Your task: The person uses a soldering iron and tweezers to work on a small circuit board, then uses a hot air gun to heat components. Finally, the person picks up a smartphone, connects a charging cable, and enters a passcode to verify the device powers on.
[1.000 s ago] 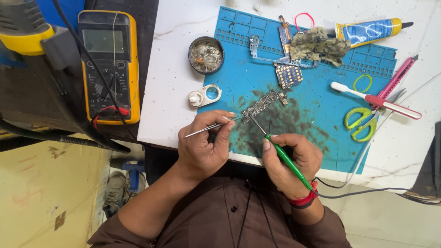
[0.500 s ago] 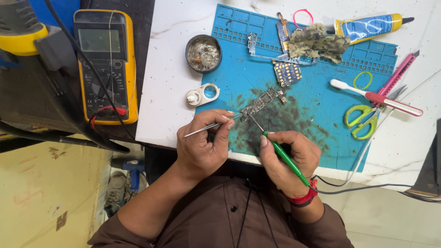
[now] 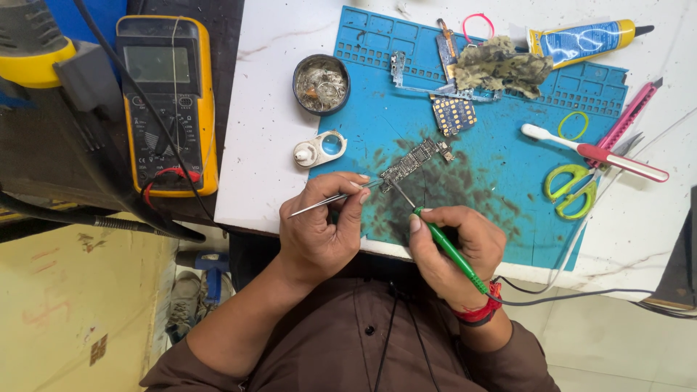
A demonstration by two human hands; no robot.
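The small circuit board (image 3: 417, 161) looked light, stiff and fragile, best pinched at its near-left edge, where the left hand (image 3: 319, 232) closed its grip on tweezers (image 3: 334, 199) and the right hand (image 3: 454, 247) closed its grip on a green soldering iron (image 3: 443, 243).

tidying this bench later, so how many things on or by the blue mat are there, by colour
Green: 2, soldering iron in the right hand, scissors
Silver: 2, tweezers in the left hand, metal frame
Pink: 2, knife, band
Yellow: 1, band
Total: 7

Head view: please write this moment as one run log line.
left hand: holds tweezers | right hand: holds green soldering iron | both tips: at circuit board | surface: blue mat
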